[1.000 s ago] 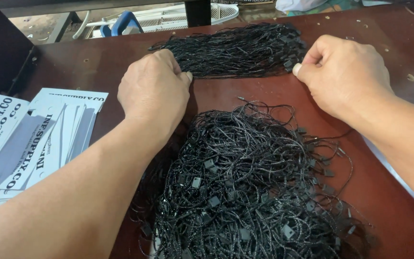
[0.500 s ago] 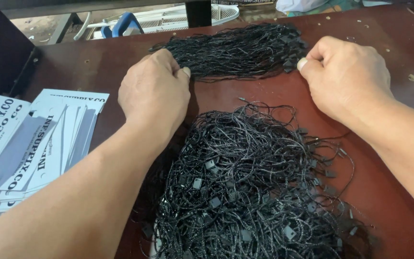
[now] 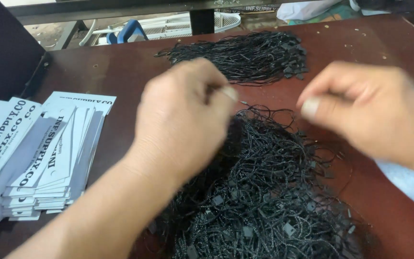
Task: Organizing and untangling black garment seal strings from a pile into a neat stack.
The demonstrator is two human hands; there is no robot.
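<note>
Brown table (image 3: 120, 72), both hands (image 3: 183, 120) (image 3: 374, 115) now lifted off the far cord bundle (image 3: 250, 55), grips pinched, contents indiscernible.

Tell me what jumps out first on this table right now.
The big tangle of black cords fills the near middle of the brown table, with the left hand and right hand blurred above it. White paper tags are stacked at the left.

White card tags (image 3: 49, 158) stacked on brown table (image 3: 120, 76).
</note>
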